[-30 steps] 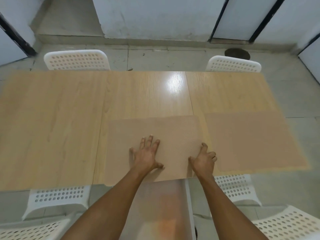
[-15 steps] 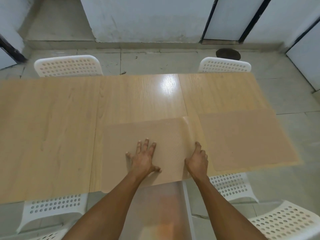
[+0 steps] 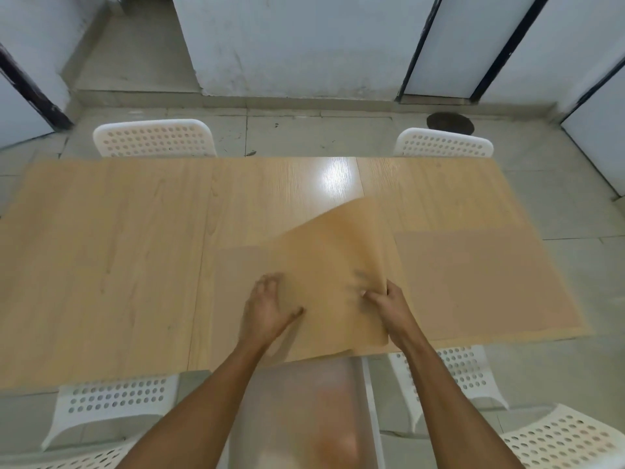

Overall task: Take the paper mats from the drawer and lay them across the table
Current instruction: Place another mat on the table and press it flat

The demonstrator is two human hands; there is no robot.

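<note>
A tan paper mat [image 3: 331, 252] is lifted and curled over the near middle of the wooden table [image 3: 101, 248]. My right hand [image 3: 389, 302] pinches its right edge and holds it up. Beneath it another mat [image 3: 236, 275] lies flat, its left part showing. My left hand [image 3: 267, 309] rests on this pile with bent fingers, blurred, gripping nothing that I can see. A separate mat [image 3: 480, 282] lies flat on the table's near right part.
White perforated chairs stand at the far side [image 3: 155, 138] [image 3: 443, 143] and the near side [image 3: 111, 401] [image 3: 466, 370] [image 3: 558, 438]. A pale translucent surface [image 3: 304, 401] juts out under the table's near edge between my arms.
My right hand took hold of the top mat's right edge and peeled it up and leftward. My left hand's fingers went from flat to bent.
</note>
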